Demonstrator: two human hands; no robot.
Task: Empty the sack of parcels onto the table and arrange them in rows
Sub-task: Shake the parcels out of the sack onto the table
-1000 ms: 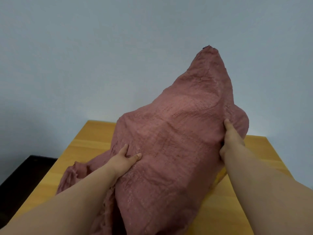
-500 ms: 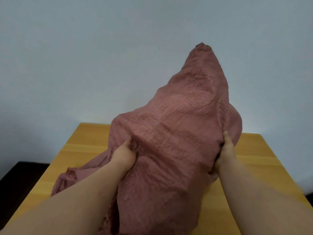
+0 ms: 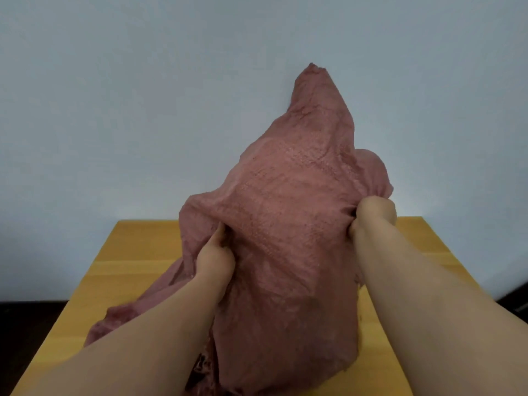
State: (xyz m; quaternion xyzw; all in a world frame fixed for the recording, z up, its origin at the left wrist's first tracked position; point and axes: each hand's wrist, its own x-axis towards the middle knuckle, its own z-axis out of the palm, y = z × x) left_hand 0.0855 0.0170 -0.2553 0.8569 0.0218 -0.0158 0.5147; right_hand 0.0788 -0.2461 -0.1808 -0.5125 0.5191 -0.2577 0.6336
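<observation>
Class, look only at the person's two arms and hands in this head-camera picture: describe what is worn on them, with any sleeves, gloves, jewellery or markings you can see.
Both forearms are bare right up to the frame's lower edge: no sleeves show. The left hand and the right hand wear no gloves. No watch, bracelet or ring is visible, and no markings. Most of the fingers are hidden in cloth, so rings there cannot be ruled out.

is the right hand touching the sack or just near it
Touching. The head view shows the right hand curled into the sack, with the pink fabric bunched and puckered where the fingers grip it.
</observation>
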